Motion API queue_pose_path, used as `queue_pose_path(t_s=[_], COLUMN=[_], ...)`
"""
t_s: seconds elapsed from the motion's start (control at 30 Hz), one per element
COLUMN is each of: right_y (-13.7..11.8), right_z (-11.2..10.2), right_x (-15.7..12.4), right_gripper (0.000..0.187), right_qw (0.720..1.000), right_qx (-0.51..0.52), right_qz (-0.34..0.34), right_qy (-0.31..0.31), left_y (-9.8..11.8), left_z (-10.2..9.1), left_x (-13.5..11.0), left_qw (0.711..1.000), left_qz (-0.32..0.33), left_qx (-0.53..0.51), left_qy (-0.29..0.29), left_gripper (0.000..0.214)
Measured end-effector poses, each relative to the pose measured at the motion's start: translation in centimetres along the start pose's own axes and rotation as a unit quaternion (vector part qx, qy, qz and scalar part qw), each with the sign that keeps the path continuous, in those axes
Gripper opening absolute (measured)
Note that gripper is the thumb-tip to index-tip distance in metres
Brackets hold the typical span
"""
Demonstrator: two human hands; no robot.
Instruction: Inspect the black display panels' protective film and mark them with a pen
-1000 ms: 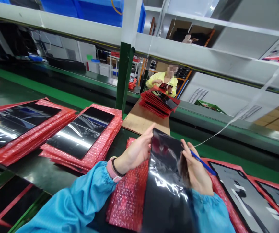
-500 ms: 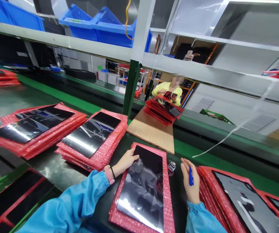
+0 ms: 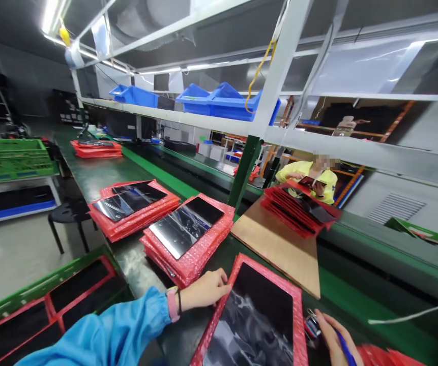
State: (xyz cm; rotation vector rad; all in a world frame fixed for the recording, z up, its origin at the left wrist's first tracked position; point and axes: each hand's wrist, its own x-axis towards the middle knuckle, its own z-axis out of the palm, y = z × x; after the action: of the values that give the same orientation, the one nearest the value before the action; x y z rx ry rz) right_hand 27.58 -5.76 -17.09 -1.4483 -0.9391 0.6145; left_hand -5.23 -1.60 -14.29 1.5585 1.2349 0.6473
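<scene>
A black glossy panel (image 3: 259,320) lies flat on a red bubble-wrap sheet (image 3: 298,325) on the dark green bench in front of me. My left hand (image 3: 205,290), in a blue sleeve with a pink wristband, grips the sheet's left edge with curled fingers. My right hand (image 3: 333,338) sits at the bottom edge, closed around a blue pen (image 3: 344,348), next to a small metal clip (image 3: 311,325).
Two stacks of panels on red bubble wrap (image 3: 188,236) (image 3: 133,206) lie to the left, another (image 3: 298,206) on a brown board (image 3: 280,246). A person in yellow (image 3: 310,178) works across the bench. Blue bins (image 3: 219,99) sit on the shelf. A green tray (image 3: 47,300) is lower left.
The camera has tilted up and left, so more of the room shows. The panel, held upright a second ago, now lies flat; my left hand moved to the sheet's left edge.
</scene>
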Motion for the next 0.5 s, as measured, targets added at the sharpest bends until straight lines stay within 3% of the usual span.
queue_pose_path(t_s=[0.13, 0.23, 0.33, 0.5], right_y=[-0.8, -1.2, -0.9, 0.2], right_z=[1.4, 3.2, 4.7, 4.6], right_x=[-3.1, -5.9, -7.6, -7.7], right_gripper=[0.054, 0.044, 0.040, 0.028], right_qw=[0.989, 0.993, 0.985, 0.950], right_qx=[-0.027, -0.021, -0.084, -0.175], right_qz=[-0.113, -0.117, -0.140, -0.244], right_qy=[0.087, 0.015, -0.064, -0.086], left_y=[-0.7, -0.4, 0.2, 1.7], left_z=[-0.2, -0.3, -0.4, -0.4], left_x=[-0.2, -0.3, -0.1, 0.2], left_qw=[0.989, 0.982, 0.977, 0.977], left_qz=[-0.082, -0.105, -0.128, -0.122], left_qx=[-0.084, -0.112, -0.117, -0.104], left_qy=[-0.087, -0.109, -0.127, -0.137], left_gripper=[0.026, 0.029, 0.033, 0.035])
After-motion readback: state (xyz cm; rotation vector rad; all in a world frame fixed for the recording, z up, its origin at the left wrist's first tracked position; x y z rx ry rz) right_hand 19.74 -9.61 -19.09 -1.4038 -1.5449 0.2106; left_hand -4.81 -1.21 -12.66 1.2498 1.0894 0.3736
